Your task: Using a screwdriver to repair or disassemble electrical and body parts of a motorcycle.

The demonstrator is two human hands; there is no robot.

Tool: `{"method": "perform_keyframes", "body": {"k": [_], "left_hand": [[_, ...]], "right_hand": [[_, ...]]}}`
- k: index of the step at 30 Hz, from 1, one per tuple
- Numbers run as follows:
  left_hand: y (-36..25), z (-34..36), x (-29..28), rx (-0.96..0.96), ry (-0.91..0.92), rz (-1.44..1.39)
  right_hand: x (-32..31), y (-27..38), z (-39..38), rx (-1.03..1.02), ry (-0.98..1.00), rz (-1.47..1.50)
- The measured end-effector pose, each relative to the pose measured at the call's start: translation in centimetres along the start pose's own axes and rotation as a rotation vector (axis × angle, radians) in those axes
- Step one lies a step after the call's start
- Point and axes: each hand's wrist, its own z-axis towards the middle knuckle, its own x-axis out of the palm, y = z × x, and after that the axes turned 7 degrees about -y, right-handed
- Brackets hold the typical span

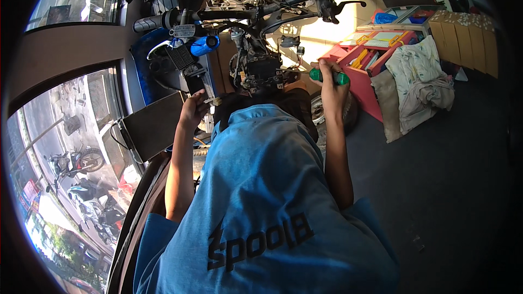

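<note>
Looking down over a person's blue shirt (261,179), two bare hands reach toward a partly stripped motorbike (261,68), whose dark handlebar (234,14) spans the top. The right hand (333,88) is closed around the green handle of a screwdriver (316,74), held just right of the bike's dark middle; its thin shaft points left toward those parts, but whether the tip touches cannot be told. The left hand (195,108) is raised at the bike's left side, fingers curled near a pale metal part (207,84); whether it grips anything is unclear. The step in hand looks like screwdriver work on the bike's exposed front, and the next move probably calls for lining the tip up squarely while the left hand steadies a nearby part. A blue cylinder (205,46) sits below the left handle, and a red toolbox (357,90) stands to the right with crumpled cloths (417,87) over its edge. As for writing, large dark lettering (261,242) runs upside down across the shirt; a pale cap (183,30) by the left handle bears print too small to read.
</note>
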Motion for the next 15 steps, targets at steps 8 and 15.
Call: {"method": "perform_keyframes", "body": {"k": [8, 15], "left_hand": [[0.3, -1.7, 0.7, -0.116, 0.202, 0.098], [0.6, -2.5, 8.3, -0.135, 0.476, 0.414]], "right_hand": [[0.5, 1.3, -0.1, 0.114, 0.101, -0.015], [-1.0, 2.9, -1.8, 0.03, -0.262, 0.188]]}}
